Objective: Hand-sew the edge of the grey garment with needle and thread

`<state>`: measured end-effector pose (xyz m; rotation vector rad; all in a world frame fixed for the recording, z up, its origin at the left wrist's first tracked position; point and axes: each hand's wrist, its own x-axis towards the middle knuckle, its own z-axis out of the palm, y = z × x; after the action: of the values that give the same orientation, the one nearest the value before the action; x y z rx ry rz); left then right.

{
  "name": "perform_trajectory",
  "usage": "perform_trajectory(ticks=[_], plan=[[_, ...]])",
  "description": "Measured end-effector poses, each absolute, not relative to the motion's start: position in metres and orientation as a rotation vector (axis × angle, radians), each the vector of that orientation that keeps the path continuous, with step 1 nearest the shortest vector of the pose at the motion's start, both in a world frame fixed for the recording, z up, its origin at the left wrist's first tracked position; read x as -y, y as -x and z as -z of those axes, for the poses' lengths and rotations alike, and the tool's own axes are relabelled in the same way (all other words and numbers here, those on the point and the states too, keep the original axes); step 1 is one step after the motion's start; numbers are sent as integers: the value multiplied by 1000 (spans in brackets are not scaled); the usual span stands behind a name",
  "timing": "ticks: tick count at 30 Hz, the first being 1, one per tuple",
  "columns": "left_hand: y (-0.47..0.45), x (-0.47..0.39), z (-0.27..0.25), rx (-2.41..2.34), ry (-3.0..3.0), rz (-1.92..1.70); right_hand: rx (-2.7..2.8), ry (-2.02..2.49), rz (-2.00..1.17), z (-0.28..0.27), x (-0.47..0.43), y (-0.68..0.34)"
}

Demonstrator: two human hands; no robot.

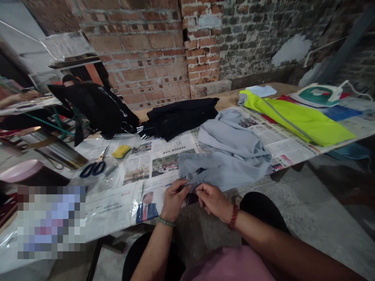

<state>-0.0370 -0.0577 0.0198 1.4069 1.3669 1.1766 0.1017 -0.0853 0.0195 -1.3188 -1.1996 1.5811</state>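
A light grey garment (231,144) lies crumpled on the newspaper-covered table, its near edge drawn to the table's front. My left hand (175,197), with a green bracelet at the wrist, pinches that near edge between thumb and fingers. Close beside it on the right, my right hand (215,200) is closed on the same edge, a red bead bracelet on its wrist. A small dark patch or opening shows in the cloth just above my fingers. Whether a small item such as a needle is between the fingertips cannot be made out.
Scissors (95,166) and a yellow sponge (121,151) lie left. Beyond them are a steel flask (55,146), a black bag (96,105) and folded black clothing (181,117). A neon-yellow garment (304,117) and an iron (318,95) are right. Another person's arm (17,97) shows far left.
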Motion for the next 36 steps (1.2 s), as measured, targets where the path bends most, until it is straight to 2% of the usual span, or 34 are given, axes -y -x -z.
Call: perform_trajectory(ticks=[10, 15, 17, 21, 23, 25, 27, 32, 36], plan=[[39, 58, -20, -1206, -1589, -1138, 1208, 1312, -1506, -17, 70, -95], [39, 59, -17, -1229, -1601, -1177, 1402, 1298, -1519, -24, 76, -111], [39, 59, -15, -1253, -1605, -1178, 1583, 1402, -1326, -35, 77, -126], [39, 57, -12, -1243, -1640, -1173, 1902, 1459, -487, -62, 55, -147], [39, 57, -11, -1231, -1658, -1176, 2032, 1430, -318, -68, 35, -148], [39, 58, -10, -1246, -1680, -1188, 2193, 1427, -409, -69, 17, -144], [38, 60, -9, -1294, -1710, -1209, 2304, 1434, -644, -65, 7, -140], [34, 63, -9, -1399, -1831, -1250, 2166, 1379, -1181, -51, 11, -144], [31, 63, -11, -1407, -1864, -1241, 2117, 1239, -1269, -43, 13, -146]])
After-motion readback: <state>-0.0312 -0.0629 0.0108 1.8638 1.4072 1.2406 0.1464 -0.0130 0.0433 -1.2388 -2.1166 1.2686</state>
